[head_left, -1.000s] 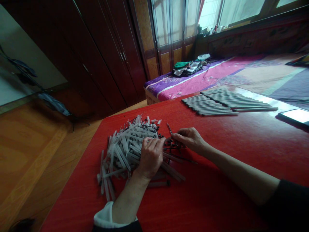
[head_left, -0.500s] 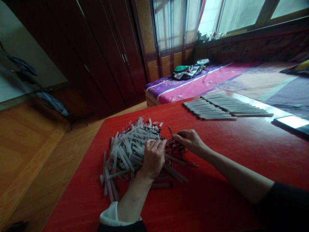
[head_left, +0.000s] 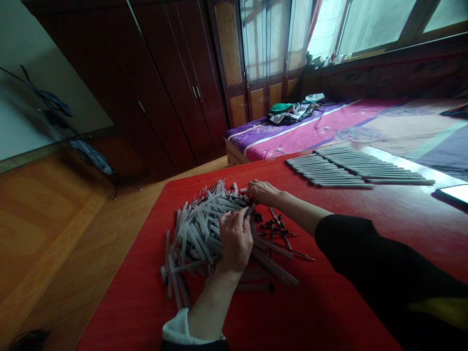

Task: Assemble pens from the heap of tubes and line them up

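My left hand (head_left: 236,239) lies on a heap of translucent pen barrels (head_left: 197,229) on the red table (head_left: 329,302). Its fingers are curled around one barrel whose dark tip sticks out past the fingertips. My right hand (head_left: 263,191) reaches across to the far edge of the heap, fingers bent down onto the barrels. Whether it grips anything is hidden. Small black caps (head_left: 269,224) and thin refills (head_left: 288,248) are scattered just right of my left hand, under my right forearm.
A tidy row of assembled pens (head_left: 351,168) lies at the table's far right. A phone (head_left: 457,192) with a lit screen sits at the right edge. Behind the table is a bed with a purple and pink quilt (head_left: 292,134). Dark wardrobes (head_left: 164,97) stand at the left.
My right hand has moved left and away from me, from the black caps to the far edge of the heap. My left hand has stayed on the heap. The view has shifted slightly.
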A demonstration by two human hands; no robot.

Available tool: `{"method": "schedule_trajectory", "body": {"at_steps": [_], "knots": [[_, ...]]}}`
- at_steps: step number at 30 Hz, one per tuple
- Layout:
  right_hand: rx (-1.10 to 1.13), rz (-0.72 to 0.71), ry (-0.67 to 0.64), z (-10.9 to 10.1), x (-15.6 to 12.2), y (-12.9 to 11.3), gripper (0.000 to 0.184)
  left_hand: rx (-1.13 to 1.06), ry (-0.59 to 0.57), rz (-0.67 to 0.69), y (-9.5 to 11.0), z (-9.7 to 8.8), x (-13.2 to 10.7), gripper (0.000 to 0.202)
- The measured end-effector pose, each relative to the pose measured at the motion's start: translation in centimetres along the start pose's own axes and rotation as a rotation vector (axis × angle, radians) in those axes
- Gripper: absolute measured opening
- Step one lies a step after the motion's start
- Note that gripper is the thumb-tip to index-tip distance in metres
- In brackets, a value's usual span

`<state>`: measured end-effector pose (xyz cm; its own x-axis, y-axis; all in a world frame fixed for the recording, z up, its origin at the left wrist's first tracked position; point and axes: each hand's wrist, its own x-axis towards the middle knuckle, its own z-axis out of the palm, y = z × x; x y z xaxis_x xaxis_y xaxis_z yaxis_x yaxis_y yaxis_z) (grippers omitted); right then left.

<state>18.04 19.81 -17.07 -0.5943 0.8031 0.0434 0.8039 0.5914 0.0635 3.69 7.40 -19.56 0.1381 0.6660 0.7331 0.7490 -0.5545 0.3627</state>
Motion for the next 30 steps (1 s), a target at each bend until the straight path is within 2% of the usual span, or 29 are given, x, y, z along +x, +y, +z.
{"method": "schedule_trajectory", "body": {"at_steps": [5, 7, 9, 12, 15, 17, 20, 25, 30], "knots": [[-0.014, -0.048, -0.030, 0.2, 0.2, -0.2, 0.023, -0.006, -0.013, -0.007, 0.0, 0.0, 0.0, 0.020], [0.022, -0.014, 0.027, 0.0, -0.4, 0.0, 0.022, -0.002, -0.008, -0.014, 0.1, -0.1, 0.1, 0.019], [0.159, 0.102, 0.160, -0.2, -1.5, 0.1, 0.021, 0.003, 0.002, -0.017, 0.1, -0.1, 0.1, 0.018], [0.649, 0.332, 0.404, -0.8, -4.5, -0.3, 0.017, -0.004, 0.011, -0.011, 0.2, -0.2, 0.1, 0.017], [1.321, 0.378, 0.525, -0.9, -8.3, -1.2, 0.027, -0.051, 0.028, -0.052, 0.4, -0.2, -0.1, 0.015], [1.621, 0.416, 0.526, -0.6, -10.2, -2.0, 0.026, -0.166, 0.066, -0.124, 0.7, -0.4, -0.2, 0.015], [1.868, 0.470, 0.503, 0.3, -11.4, -2.9, 0.023, -0.442, 0.112, -0.218, 1.2, -0.8, 0.1, 0.017], [2.088, 0.451, 0.411, 1.6, -10.8, -3.4, 0.018, -0.784, 0.172, -0.405, 1.3, -1.0, 1.1, 0.012], [2.159, 0.437, 0.331, 2.0, -10.9, -3.6, 0.019, -1.103, 0.222, -0.570, 1.0, -0.3, 1.2, 0.018]]}}
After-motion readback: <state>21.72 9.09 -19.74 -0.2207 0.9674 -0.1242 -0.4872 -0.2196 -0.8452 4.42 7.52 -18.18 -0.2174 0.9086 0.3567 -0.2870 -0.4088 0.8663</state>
